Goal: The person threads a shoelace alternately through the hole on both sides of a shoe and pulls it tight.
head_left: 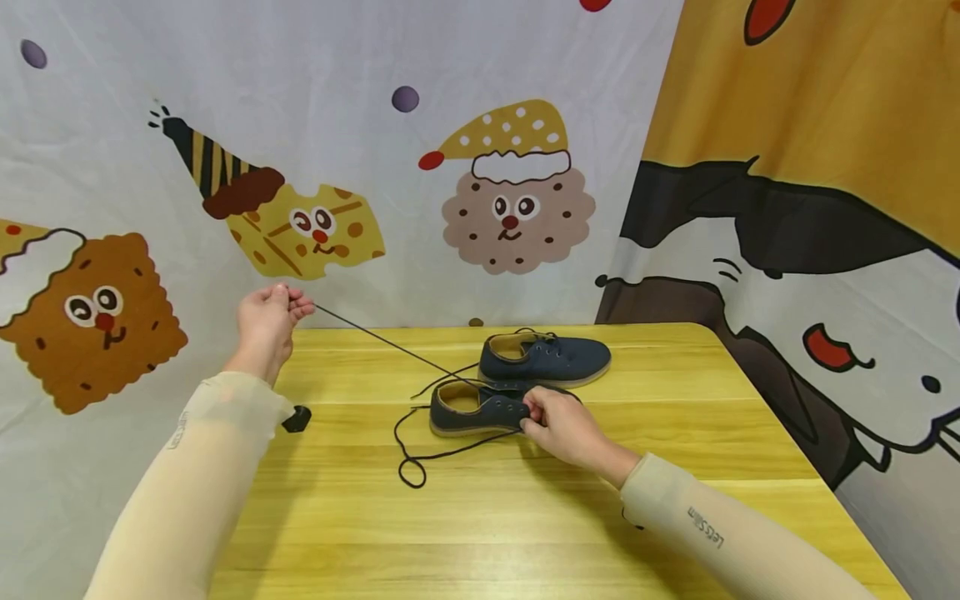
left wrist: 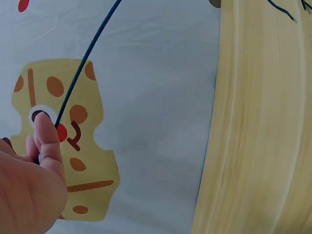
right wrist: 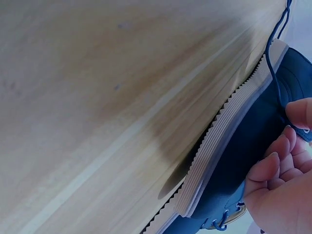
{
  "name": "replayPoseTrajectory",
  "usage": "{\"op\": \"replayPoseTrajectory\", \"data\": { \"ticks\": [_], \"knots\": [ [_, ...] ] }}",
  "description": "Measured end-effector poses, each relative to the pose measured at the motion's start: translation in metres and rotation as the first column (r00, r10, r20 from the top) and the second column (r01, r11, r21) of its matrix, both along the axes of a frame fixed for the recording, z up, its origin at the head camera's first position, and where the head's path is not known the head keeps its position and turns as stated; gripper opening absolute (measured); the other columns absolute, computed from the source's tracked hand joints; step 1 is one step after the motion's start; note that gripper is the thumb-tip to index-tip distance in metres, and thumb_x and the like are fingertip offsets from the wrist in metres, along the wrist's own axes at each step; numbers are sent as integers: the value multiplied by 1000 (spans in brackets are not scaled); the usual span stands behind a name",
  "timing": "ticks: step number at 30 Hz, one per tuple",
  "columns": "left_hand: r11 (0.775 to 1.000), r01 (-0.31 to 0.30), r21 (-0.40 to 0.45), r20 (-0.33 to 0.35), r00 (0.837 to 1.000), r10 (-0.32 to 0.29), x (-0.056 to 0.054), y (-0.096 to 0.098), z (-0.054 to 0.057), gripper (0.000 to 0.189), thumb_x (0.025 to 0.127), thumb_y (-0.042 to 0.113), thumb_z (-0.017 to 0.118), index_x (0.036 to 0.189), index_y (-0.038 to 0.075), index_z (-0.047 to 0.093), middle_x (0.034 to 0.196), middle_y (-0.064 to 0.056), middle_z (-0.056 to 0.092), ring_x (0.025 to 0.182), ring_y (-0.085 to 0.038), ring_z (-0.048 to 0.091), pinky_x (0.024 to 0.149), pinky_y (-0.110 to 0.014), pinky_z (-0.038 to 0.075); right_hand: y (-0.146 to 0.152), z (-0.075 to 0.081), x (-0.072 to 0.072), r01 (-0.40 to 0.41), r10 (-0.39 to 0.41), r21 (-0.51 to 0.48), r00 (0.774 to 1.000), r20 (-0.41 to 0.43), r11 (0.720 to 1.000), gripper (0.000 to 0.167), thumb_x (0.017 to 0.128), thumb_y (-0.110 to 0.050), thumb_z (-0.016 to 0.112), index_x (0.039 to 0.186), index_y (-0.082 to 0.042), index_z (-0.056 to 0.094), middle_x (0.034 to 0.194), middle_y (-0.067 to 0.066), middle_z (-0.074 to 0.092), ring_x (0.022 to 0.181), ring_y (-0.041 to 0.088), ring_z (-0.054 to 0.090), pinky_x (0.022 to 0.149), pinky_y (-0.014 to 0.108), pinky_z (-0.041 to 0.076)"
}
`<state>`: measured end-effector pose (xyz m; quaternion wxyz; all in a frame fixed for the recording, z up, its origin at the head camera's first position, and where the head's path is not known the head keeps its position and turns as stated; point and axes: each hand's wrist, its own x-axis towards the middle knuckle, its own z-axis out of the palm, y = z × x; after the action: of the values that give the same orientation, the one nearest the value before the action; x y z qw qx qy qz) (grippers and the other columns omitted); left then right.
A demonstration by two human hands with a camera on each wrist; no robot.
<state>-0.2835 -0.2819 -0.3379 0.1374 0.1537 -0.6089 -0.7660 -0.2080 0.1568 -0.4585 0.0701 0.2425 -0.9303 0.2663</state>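
A dark blue lace-up shoe with a tan lining and pale sole sits on the table, its toe hidden behind my right hand. Thumb and fingers of that hand pinch the shoe's front by the eyelets, where a loose dark lace end runs in under the thumb. Raised at the far left, my left hand grips the other dark shoelace end, drawn in a straight line from the shoe. In the left wrist view the shoelace rises from between the fingers.
A matching laced shoe lies just behind, toe to the right. The loose lace curls into a small loop on the wooden table. A small black object is near the left forearm. A printed cartoon curtain hangs behind.
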Motion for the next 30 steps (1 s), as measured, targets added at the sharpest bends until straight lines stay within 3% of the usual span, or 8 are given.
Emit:
{"op": "replayPoseTrajectory", "data": {
  "ticks": [5, 9, 15, 22, 24, 26, 28, 30],
  "knots": [
    [995, -74, 60, -77, 994, 79, 0, -2, -1, 29, 101, 22, 45, 121, 1, 51, 113, -16, 59, 79, -19, 65, 72, -27, 55, 0, -1, -1, 7, -7, 12, 1000, 7, 1000, 17, 85, -21, 74, 88, -20, 57, 76, -10, 52, 62, 8, 46, 61, 29, 41],
    [985, -147, 92, -82, 985, 154, 2, -4, 0, 23, 100, 24, 50, 113, 5, 53, 102, -9, 65, 68, -17, 60, 59, -25, 53, 0, -2, -1, 8, -8, 12, 1000, 17, 1000, 16, 86, -21, 73, 88, -21, 57, 76, -10, 52, 62, 8, 46, 61, 28, 41],
    [954, -109, 280, -143, 978, 154, 2, 0, 0, 21, 98, 22, 54, 105, 4, 62, 79, -10, 59, 61, -20, 59, 58, -31, 54, 0, -2, -1, 8, -8, 7, 1000, 24, 1000, 17, 86, -23, 73, 87, -22, 56, 76, -10, 52, 62, 7, 46, 61, 28, 41],
    [934, -145, 326, -107, 976, 189, -1, -5, 6, 22, 104, 22, 42, 103, 4, 56, 72, -4, 46, 53, -15, 40, 46, -25, 38, -1, -3, -1, 7, -7, -4, 999, 44, 1000, 17, 88, -28, 72, 89, -22, 56, 76, -12, 51, 62, 7, 47, 61, 28, 41],
    [922, -134, 363, -66, 983, 169, -1, -9, 8, 17, 105, 10, 36, 104, 5, 52, 70, -3, 42, 53, -15, 34, 47, -26, 33, -1, -3, -1, 4, -4, -4, 999, 43, 1000, 18, 88, -29, 72, 89, -22, 56, 76, -12, 51, 62, 7, 46, 60, 28, 41],
    [933, -88, 349, -23, 994, 102, -1, -12, 8, 19, 103, 5, 31, 108, 8, 49, 72, -2, 42, 56, -15, 34, 50, -27, 32, 0, -4, -2, 4, -4, -3, 999, 39, 1000, 18, 88, -30, 72, 89, -22, 56, 76, -12, 51, 61, 7, 46, 60, 28, 41],
    [965, -25, 262, 39, 999, 15, 1, -12, 7, 16, 105, 11, 34, 112, 11, 48, 78, -1, 47, 61, -15, 41, 54, -27, 37, 0, -4, -2, 6, -6, -4, 999, 37, 1000, 18, 88, -30, 73, 88, -22, 56, 75, -11, 51, 61, 7, 46, 60, 28, 41],
    [997, 51, 64, 120, 991, -58, 3, -12, 3, 22, 105, 29, 39, 117, 15, 50, 91, 3, 51, 65, -14, 44, 54, -27, 39, 1, -4, -2, 6, -5, -7, 999, 33, 1000, 19, 88, -30, 73, 88, -22, 56, 75, -11, 51, 60, 7, 46, 60, 28, 40]
  ]
}}
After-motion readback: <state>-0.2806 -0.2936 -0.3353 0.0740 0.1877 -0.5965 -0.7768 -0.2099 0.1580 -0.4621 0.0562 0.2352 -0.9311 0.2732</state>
